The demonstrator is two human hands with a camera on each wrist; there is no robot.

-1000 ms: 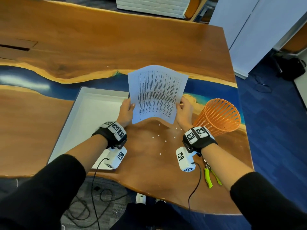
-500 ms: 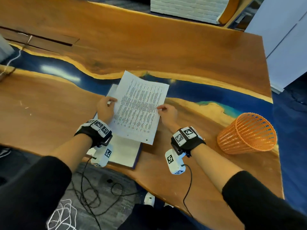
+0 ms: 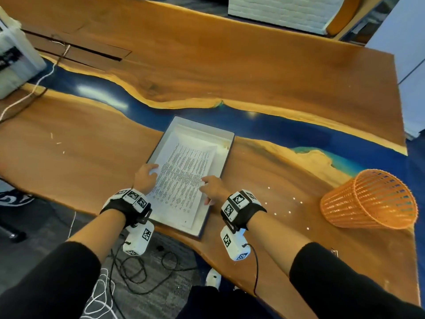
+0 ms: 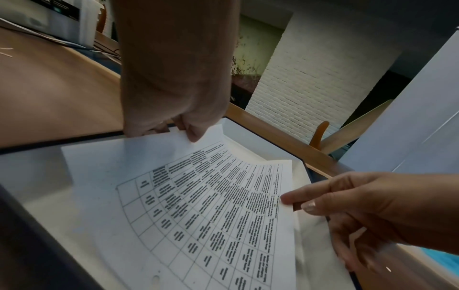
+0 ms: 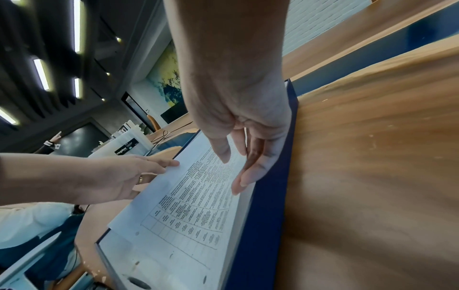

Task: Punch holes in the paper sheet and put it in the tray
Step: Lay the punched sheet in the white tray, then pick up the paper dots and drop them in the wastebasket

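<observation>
The printed paper sheet (image 3: 184, 178) lies slanted in the white tray (image 3: 202, 125), which has dark blue outer walls. Its left side is lifted a little off the tray floor. My left hand (image 3: 153, 169) pinches the sheet's left edge, and my right hand (image 3: 205, 181) pinches its right edge. In the left wrist view the sheet (image 4: 198, 196) curves down into the tray (image 4: 261, 137), with my left hand (image 4: 191, 134) at its far corner. In the right wrist view my right hand (image 5: 231, 168) holds the sheet (image 5: 193, 206) beside the tray wall (image 5: 268, 196). Small punched holes show near the sheet's near edge.
An orange mesh basket (image 3: 368, 199) lies on its side at the right of the wooden table (image 3: 207, 65). Small white paper dots (image 3: 287, 211) are scattered between it and the tray. A white box (image 3: 13, 61) with a cable sits far left. The tray's near corner is at the table edge.
The sheet was held up over the table to the right of the tray. Both hands have carried it left and lowered it into the tray.
</observation>
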